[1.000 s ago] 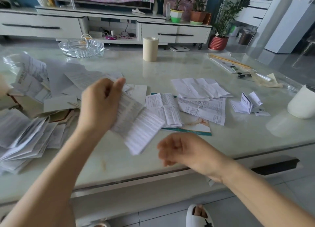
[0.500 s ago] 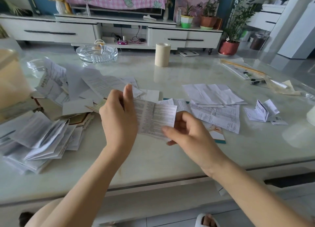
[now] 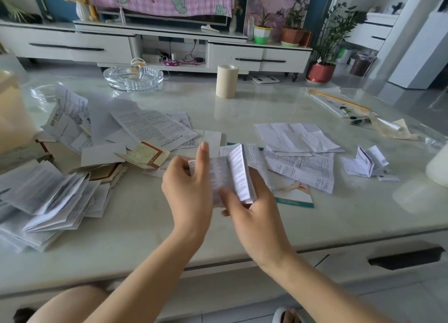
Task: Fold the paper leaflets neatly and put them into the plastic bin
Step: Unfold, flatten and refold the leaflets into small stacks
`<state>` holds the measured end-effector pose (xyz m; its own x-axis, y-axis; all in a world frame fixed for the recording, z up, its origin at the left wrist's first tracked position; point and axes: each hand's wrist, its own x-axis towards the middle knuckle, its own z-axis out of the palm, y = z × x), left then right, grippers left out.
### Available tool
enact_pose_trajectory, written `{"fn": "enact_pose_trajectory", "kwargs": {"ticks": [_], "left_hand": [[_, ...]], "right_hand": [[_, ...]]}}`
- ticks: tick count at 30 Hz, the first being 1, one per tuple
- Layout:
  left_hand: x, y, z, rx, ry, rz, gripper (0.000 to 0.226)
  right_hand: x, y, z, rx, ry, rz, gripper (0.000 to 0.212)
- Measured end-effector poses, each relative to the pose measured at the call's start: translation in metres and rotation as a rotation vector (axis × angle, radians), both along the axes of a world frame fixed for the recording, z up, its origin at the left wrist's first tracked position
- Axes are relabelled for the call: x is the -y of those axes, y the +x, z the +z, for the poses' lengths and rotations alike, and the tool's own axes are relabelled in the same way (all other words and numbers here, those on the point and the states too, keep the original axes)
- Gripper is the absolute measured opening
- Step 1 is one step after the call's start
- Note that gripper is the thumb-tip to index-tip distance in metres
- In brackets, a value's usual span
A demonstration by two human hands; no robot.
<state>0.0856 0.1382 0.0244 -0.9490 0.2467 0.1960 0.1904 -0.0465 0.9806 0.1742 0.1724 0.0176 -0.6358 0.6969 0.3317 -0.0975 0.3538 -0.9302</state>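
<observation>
Both hands fold a leaflet above the bench, with the bin at the far left.

The bin (image 3: 11, 114) is cut off by the left edge, and its pale wall hides whatever is inside. A glass ashtray (image 3: 133, 78) sits at the back of the bench (image 3: 145, 245). The left hand (image 3: 186, 191) pinches the left edge of the leaflet (image 3: 234, 172). The right hand (image 3: 252, 208) has its fingers (image 3: 260, 179) curled round the right side and its thumb on the front. The leaflet is held over the middle of the bench, long axis running away from the person, right panel lifted half over. A folded stack (image 3: 46, 201) lies to the left. Loose sheets (image 3: 298, 138) lie to the right.
</observation>
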Motion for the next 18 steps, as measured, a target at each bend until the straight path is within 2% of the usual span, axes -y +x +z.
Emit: {"fn": "enact_pose_trajectory", "kwargs": {"ticks": [3, 7, 9, 11, 13, 17, 18], "left_hand": [[0.001, 0.011, 0.002, 0.089, -0.010, -0.180, 0.054], [0.008, 0.016, 0.010, 0.462, 0.108, -0.649, 0.055], [0.011, 0.015, 0.010, 0.482, 0.114, -0.712, 0.048], [0.012, 0.011, 0.008, 0.479, 0.129, -0.650, 0.034], [0.011, 0.008, 0.005, 0.475, 0.125, -0.563, 0.021], [0.009, 0.008, 0.005, 0.348, 0.057, -0.534, 0.015], [0.009, 0.008, 0.005, 0.320, 0.036, -0.542, 0.014]], "right_hand": [[-0.013, 0.001, -0.005, -0.020, 0.025, -0.212, 0.028], [-0.029, 0.006, -0.007, 0.015, 0.409, -0.350, 0.037], [-0.033, 0.007, -0.011, 0.044, 0.587, -0.305, 0.034], [-0.034, 0.010, -0.012, 0.088, 0.682, -0.205, 0.029], [-0.033, 0.013, -0.013, 0.093, 0.626, -0.127, 0.028], [-0.030, 0.019, -0.006, 0.071, 0.069, -0.027, 0.018], [-0.033, 0.021, -0.004, 0.082, -0.006, -0.022, 0.014]]}}
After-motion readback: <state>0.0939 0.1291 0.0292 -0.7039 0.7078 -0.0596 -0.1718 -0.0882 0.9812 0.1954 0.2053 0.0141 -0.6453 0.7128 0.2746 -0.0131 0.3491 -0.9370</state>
